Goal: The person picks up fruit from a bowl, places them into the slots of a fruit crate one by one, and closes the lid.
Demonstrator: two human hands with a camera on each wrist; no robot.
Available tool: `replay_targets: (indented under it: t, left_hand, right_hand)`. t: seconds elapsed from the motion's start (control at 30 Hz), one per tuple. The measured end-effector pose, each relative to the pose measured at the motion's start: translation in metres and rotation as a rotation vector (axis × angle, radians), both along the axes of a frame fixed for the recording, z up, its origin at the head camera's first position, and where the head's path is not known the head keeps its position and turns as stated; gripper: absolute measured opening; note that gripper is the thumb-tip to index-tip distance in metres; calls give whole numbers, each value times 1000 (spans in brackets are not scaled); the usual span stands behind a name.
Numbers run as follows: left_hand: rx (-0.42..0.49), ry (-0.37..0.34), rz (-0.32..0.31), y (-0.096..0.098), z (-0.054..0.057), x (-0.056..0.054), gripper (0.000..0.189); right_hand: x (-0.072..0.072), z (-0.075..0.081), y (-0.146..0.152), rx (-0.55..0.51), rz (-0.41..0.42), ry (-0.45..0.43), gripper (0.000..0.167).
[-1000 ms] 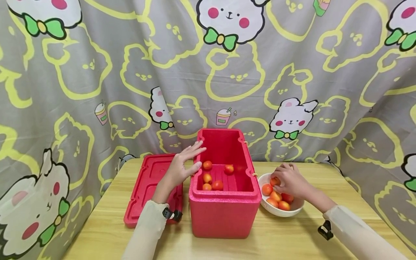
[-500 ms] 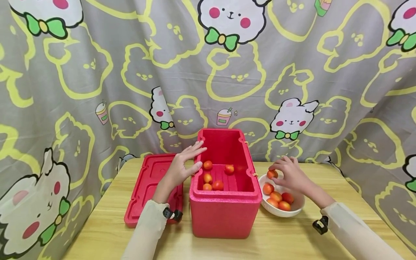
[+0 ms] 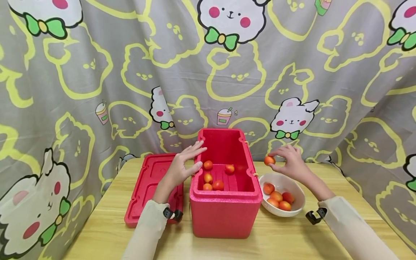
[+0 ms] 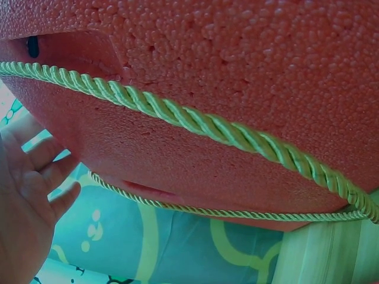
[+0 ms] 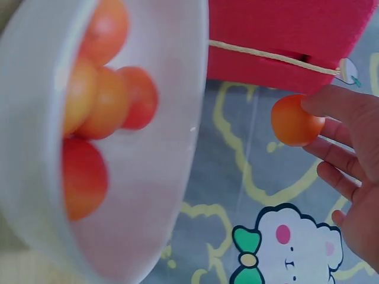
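Note:
My right hand [image 3: 290, 162] pinches a small orange-red tomato [image 3: 269, 160] between thumb and fingertips, up above the white bowl [image 3: 300, 193]. Several more tomatoes [image 3: 276, 196] lie in that bowl. In the right wrist view the held tomato [image 5: 296, 120] hangs beyond the bowl's rim. My left hand [image 3: 182, 164] rests at the left rim of the red foam box [image 3: 224, 216], its fingers extended. Inside the box several tomatoes [image 3: 218, 185] sit on the floor, mostly toward the near left. The left wrist view shows the left hand [image 4: 35, 195] beside the box wall, fingers relaxed.
A red lid [image 3: 139, 202] lies on the wooden table [image 3: 107, 224] left of the box, partly behind my left arm. Twisted yellow cord [image 4: 195, 121] runs along the box's side. A patterned grey curtain [image 3: 188, 79] hangs behind the table.
My right hand has lifted the tomato out of the bowl, moving up and slightly left toward the box. The left hand stays at the box rim.

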State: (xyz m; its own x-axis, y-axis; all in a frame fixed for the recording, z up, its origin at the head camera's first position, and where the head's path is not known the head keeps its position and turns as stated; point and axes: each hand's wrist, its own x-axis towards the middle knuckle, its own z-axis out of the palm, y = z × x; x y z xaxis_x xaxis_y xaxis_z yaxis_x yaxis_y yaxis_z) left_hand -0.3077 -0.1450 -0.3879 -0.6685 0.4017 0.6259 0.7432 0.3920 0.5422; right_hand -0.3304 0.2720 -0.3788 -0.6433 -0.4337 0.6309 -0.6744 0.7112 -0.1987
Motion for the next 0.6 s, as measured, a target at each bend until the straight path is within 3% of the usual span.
replay_targets:
  t: [0.27,0.6]
  left_hand:
    - [-5,7,4,-1,-1,0,57]
    - [-3,10,2,-1,-1,-1,57]
  right_hand:
    - [-4,21,-9,-198,13,-21,34]
    - [10,59,-35,-406,-37,-146,35]
